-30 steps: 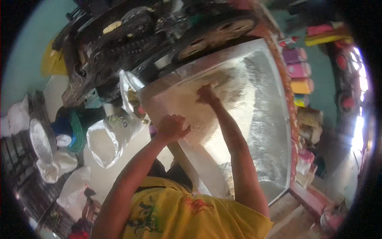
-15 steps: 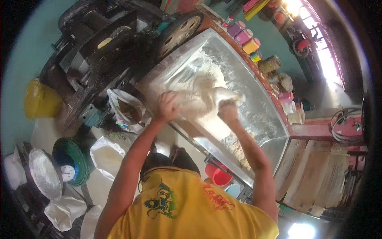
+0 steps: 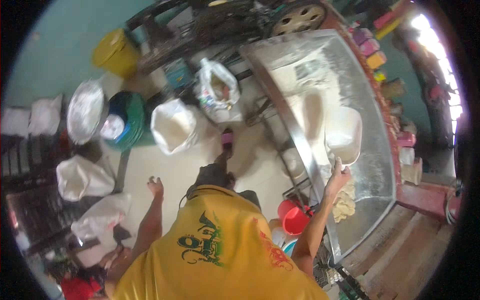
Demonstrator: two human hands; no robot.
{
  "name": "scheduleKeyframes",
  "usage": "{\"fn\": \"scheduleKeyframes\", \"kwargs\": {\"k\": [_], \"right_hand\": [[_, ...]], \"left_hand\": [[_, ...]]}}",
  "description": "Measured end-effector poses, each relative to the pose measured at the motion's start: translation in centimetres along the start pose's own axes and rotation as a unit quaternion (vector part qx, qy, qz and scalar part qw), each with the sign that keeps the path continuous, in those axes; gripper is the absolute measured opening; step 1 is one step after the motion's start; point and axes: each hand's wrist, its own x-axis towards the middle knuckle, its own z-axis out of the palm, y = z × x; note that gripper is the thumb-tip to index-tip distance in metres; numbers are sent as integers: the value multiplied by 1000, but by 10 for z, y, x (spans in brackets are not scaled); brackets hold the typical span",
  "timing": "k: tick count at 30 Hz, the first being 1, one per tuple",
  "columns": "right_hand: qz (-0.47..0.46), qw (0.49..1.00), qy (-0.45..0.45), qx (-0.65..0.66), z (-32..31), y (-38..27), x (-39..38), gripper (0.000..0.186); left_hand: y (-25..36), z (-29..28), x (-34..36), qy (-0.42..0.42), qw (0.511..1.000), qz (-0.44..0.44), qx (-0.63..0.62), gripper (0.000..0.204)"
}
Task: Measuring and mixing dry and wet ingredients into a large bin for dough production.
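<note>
Right hand [image 3: 339, 176]: raised at the near edge of the metal tabletop [image 3: 370, 95], fingers spread and open, gripping nothing. Fingertips sit just beside, possibly touching, the lower edge of a large pale dough slab [image 3: 344, 134]; contact cannot be confirmed. A smaller crumbly lump of dough [image 3: 344, 202] lies on the tabletop directly below the wrist, close to the forearm.

Left hand [image 3: 156, 187]: held out over the floor [image 3: 175, 170], away from the tabletop, fingers loosely open, empty. Not touching anything.

Dough slab: lies on the flour-dusted tabletop, toward its right-hand side, roughly rectangular with rounded corners. A second pale elongated piece of dough [image 3: 311, 116] lies just left of it, apart from the slab.

Surroundings: red bucket [image 3: 294, 219] beneath the tabletop's near edge, beside the right forearm. On the floor ahead of the person, an open white sack [image 3: 172, 127] of pale powder, with a clear plastic bag [image 3: 216, 92] holding mixed items next to it. Further left, a green basin [image 3: 131, 125] with a round metal lid [image 3: 85, 111] leaning against it. Yellow bucket [image 3: 116, 51] near the wall. Two tied white bags [image 3: 82, 177] on the floor at the left. Row of coloured containers [image 3: 372, 50] along the tabletop's far side.
</note>
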Motion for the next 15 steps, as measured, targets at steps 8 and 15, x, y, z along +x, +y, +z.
{"fn": "scheduleKeyframes", "kwargs": {"k": [8, 15], "right_hand": [[-5, 988, -149, -37, 80, 33, -139, 21], [-37, 926, -371, 49, 104, 58, -192, 21]], "left_hand": [[-149, -43, -76, -57, 969, -202, -131, 43], [-89, -70, -69, -306, 945, -42, -106, 24]]}}
